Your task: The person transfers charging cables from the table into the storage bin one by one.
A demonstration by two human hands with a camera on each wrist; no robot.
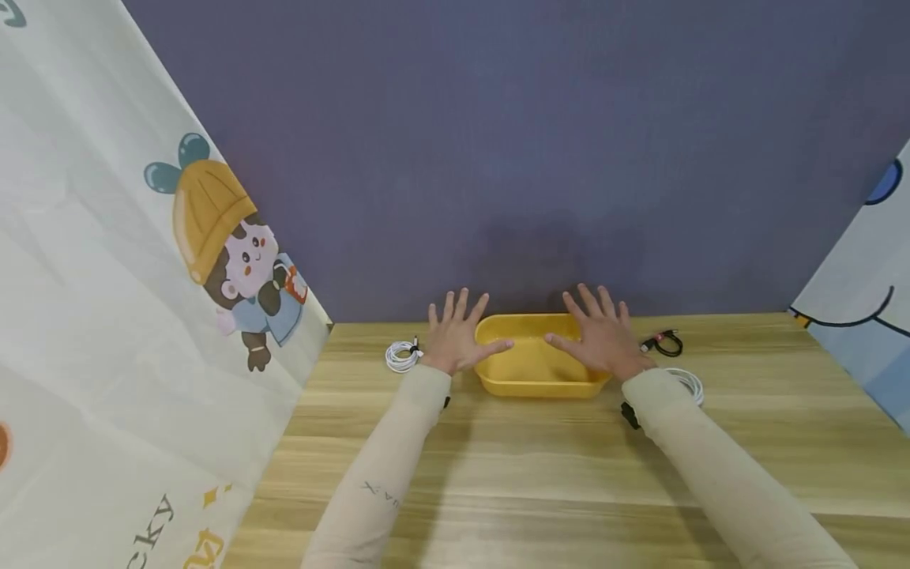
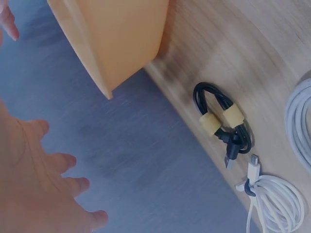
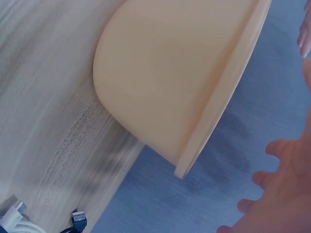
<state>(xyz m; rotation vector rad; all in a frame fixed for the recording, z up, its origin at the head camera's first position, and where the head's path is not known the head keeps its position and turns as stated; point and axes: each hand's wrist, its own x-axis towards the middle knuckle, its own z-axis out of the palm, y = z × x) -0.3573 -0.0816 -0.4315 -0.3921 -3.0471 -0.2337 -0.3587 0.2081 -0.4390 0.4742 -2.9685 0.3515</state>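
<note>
A yellow plastic bin (image 1: 543, 389) sits at the back of the wooden table, its inside facing up. My left hand (image 1: 455, 340) is held over its left end, fingers spread and straight, holding nothing. Over the right end is my right hand (image 1: 604, 340), likewise spread. Each wrist view shows the bin's outer wall (image 2: 116, 39) (image 3: 150, 73) apart from the fingers. Left of the bin lies a coiled white cable (image 1: 402, 357); a black cable (image 2: 221, 121) with yellowish bands is beside it in the left wrist view.
Right of the bin are a small black cable (image 1: 667, 343) and a coiled white cable (image 1: 691, 385), partly behind my right sleeve. A dark blue-grey panel (image 1: 512, 158) rises along the table's back edge. Printed white cloth (image 1: 85, 276) hangs at the left.
</note>
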